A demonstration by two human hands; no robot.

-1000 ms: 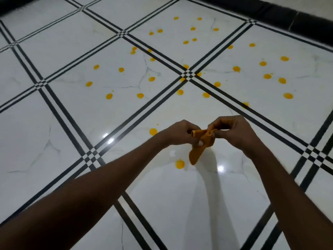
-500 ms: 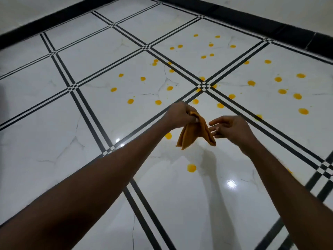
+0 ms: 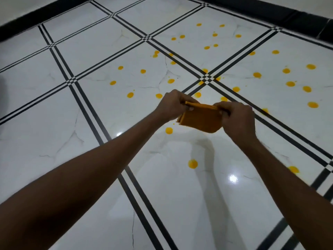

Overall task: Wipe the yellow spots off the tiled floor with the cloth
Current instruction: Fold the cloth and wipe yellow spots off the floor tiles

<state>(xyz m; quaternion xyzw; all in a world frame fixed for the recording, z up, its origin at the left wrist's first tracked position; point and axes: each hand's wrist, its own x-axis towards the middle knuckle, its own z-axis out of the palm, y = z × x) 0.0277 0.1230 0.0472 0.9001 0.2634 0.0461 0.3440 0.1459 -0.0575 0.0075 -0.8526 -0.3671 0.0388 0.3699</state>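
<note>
Both arms reach forward, left hand (image 3: 173,105) and right hand (image 3: 237,117) each clenched, close together.

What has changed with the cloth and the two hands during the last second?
The cloth, crumpled and dangling before, is now stretched flat and folded between the two hands. The right hand, which had opened beside it, has gripped its right edge again; the left hand kept its hold. The cloth is still in the air, and the yellow spots remain unwiped on the floor.
</note>
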